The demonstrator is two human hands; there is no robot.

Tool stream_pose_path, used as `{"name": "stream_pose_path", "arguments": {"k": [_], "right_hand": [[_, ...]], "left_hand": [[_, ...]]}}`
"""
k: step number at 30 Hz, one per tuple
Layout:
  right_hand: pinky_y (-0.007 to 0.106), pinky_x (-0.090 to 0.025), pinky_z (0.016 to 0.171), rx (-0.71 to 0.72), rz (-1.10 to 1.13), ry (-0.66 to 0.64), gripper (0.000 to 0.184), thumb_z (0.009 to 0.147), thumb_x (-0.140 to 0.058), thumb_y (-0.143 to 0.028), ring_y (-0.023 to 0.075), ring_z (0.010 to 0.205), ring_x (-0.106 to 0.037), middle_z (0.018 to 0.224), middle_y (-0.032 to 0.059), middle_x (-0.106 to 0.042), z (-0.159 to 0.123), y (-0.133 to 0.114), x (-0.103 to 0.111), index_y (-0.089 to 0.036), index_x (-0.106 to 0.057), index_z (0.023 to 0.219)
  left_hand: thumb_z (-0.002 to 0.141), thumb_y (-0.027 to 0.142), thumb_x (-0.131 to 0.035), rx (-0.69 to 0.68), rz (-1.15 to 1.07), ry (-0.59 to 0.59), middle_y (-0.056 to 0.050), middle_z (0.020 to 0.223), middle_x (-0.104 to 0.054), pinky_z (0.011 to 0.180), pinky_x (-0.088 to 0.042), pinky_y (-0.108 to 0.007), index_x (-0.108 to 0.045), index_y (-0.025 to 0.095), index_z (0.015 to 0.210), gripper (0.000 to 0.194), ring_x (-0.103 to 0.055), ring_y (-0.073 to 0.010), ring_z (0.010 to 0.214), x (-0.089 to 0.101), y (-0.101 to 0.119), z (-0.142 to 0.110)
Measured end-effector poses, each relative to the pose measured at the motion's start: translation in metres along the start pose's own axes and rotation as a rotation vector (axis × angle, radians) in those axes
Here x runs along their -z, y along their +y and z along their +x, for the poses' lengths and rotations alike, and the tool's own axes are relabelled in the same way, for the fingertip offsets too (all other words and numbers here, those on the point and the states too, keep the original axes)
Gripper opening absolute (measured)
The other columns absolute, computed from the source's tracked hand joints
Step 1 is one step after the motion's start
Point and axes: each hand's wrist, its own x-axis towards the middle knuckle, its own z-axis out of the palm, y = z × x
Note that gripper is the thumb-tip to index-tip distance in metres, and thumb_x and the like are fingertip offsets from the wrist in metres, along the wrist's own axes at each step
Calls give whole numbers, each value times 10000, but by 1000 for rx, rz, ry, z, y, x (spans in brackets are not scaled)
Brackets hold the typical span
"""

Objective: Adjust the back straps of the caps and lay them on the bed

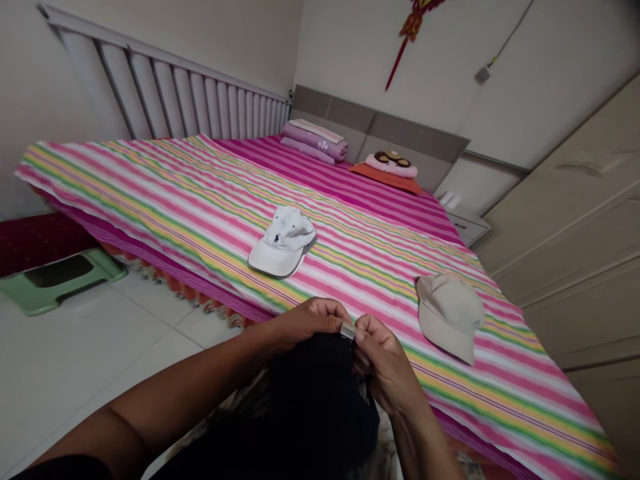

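My left hand (310,323) and my right hand (383,363) meet at the bed's near edge. Together they pinch a small silver buckle (348,329) on the back of a black cap (320,407), which hangs below them against my body. A white cap (284,242) with a small dark logo lies on the striped bedspread (190,193), beyond my left hand. A beige cap (450,315) lies on the bed to the right of my right hand.
Folded purple bedding (315,140) and a pink pillow on an orange cushion (390,170) lie at the headboard. A green plastic stool (55,277) stands on the white tiled floor at left. A nightstand (465,223) and wardrobe (580,227) stand at right.
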Motion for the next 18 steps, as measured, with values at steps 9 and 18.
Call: {"name": "stream_pose_path", "arguments": {"k": [9, 18], "right_hand": [[177, -242, 430, -2, 120, -8, 168, 687, -629, -262, 45, 392, -256, 432, -98, -346, -3, 0, 0, -184, -482, 711], [161, -293, 434, 35, 22, 66, 249, 642, -700, -256, 53, 411, -412, 485, -65, -499, -1, 5, 5, -181, -467, 688]], "left_hand": [[611, 280, -713, -7, -15, -10, -26, 664, -614, 522, -348, -173, -621, 98, 762, 254, -514, -63, 539, 1, 1, 0], [567, 229, -712, -14, -8, 7, 33, 544, -549, 429, -270, -160, -558, 133, 717, 236, -423, -43, 425, 1, 1, 1]]}}
